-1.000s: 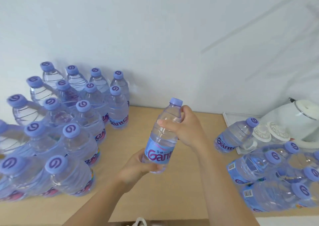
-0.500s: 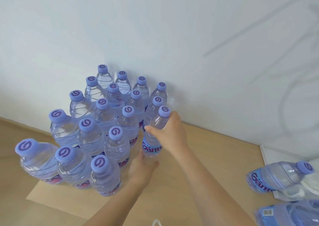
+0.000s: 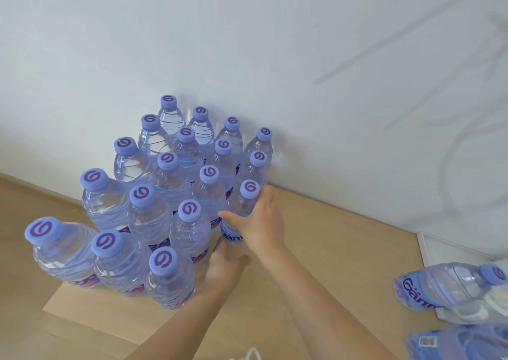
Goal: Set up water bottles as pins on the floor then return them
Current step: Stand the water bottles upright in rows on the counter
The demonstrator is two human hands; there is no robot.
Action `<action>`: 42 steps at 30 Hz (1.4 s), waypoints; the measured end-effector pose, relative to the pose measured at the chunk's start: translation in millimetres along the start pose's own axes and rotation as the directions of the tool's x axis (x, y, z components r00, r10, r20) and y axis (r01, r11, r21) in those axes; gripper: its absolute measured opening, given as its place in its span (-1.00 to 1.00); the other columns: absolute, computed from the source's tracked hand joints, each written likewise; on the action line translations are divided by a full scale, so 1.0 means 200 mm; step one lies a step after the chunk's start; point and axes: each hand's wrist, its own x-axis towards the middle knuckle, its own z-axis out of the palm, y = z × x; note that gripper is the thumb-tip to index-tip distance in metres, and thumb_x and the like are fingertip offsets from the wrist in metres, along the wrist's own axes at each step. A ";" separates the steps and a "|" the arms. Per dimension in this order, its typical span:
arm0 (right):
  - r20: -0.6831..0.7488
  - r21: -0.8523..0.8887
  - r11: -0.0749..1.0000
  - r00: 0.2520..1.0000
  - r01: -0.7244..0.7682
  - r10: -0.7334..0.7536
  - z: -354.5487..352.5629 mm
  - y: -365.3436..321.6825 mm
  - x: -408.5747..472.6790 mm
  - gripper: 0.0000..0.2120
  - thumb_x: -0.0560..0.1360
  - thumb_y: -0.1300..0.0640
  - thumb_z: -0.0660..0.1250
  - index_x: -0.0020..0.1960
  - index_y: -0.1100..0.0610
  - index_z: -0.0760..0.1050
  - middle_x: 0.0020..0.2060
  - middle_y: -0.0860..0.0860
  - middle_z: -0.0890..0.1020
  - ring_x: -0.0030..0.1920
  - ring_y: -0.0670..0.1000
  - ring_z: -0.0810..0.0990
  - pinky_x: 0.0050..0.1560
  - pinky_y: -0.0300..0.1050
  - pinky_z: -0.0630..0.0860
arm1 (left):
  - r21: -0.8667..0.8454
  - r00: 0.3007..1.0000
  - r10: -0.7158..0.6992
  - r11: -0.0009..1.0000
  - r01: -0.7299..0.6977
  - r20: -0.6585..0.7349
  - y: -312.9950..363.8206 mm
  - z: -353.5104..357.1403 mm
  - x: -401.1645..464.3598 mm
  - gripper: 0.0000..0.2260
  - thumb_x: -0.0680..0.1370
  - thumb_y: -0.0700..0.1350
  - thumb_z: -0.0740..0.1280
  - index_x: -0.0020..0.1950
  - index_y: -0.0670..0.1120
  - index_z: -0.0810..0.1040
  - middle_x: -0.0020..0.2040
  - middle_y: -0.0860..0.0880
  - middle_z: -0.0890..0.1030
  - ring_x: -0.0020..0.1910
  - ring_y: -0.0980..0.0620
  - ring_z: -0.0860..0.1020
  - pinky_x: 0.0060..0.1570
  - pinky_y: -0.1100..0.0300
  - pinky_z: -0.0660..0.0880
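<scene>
Putting one water bottle (image 3: 242, 214) back beside the standing bottles (image 3: 154, 211) on the counter (image 3: 330, 249).
Right hand (image 3: 264, 222) fingers wrap its neck, left hand (image 3: 224, 266) fingers curl at its bottom, likely keeping it straight.

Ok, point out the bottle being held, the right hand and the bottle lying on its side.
held bottle (image 3: 249, 189), head view, its cap
right hand (image 3: 264, 223), head view, back of hand
lying bottle (image 3: 445, 286), head view, its clear body
</scene>
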 end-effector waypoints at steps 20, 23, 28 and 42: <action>-0.663 0.599 0.745 0.338 -0.295 0.668 -1.08 1.05 -0.27 -0.49 0.42 0.32 0.33 0.30 0.24 0.20 0.07 0.02 0.35 0.02 0.07 0.45 -0.01 -0.16 0.36 | 0.606 0.747 0.018 0.572 -0.553 0.665 0.10 0.64 -0.27 -0.42 0.51 -0.01 0.31 0.48 -0.10 0.23 0.43 -0.04 0.33 0.38 0.02 0.34 0.26 0.26 0.28; -0.588 0.634 0.688 0.356 -0.355 0.726 -1.09 1.11 -0.23 -0.52 0.44 0.25 0.37 0.26 0.25 0.23 0.02 0.03 0.42 -0.03 0.06 0.45 -0.03 -0.15 0.35 | 0.614 0.750 0.035 0.549 -0.567 0.661 0.10 0.65 -0.25 -0.43 0.51 0.00 0.32 0.48 -0.10 0.24 0.41 -0.05 0.35 0.37 0.02 0.35 0.25 0.27 0.29; -0.614 0.381 0.847 0.583 -0.372 0.532 -1.04 1.02 -0.30 -0.75 0.39 0.02 0.46 -0.12 0.09 0.42 -0.24 -0.12 0.53 -0.14 -0.01 0.53 -0.16 -0.16 0.34 | 0.588 0.773 0.067 0.609 -0.532 0.631 0.08 0.61 -0.20 -0.25 0.44 0.02 0.43 0.52 -0.09 0.15 0.44 -0.01 0.34 0.38 0.04 0.34 0.21 0.30 0.28; 0.226 0.472 0.850 0.964 -0.233 0.138 -0.70 0.25 -0.28 -0.62 0.29 -0.04 0.54 0.01 -0.10 0.44 -0.10 -0.23 0.64 -0.05 -0.26 0.60 -0.02 -0.16 0.55 | 0.076 0.804 0.130 0.974 -0.212 0.580 0.05 0.16 -0.29 -0.60 0.13 -0.15 0.55 -0.08 -0.01 0.59 -0.16 -0.05 0.68 -0.21 0.06 0.61 -0.15 0.17 0.58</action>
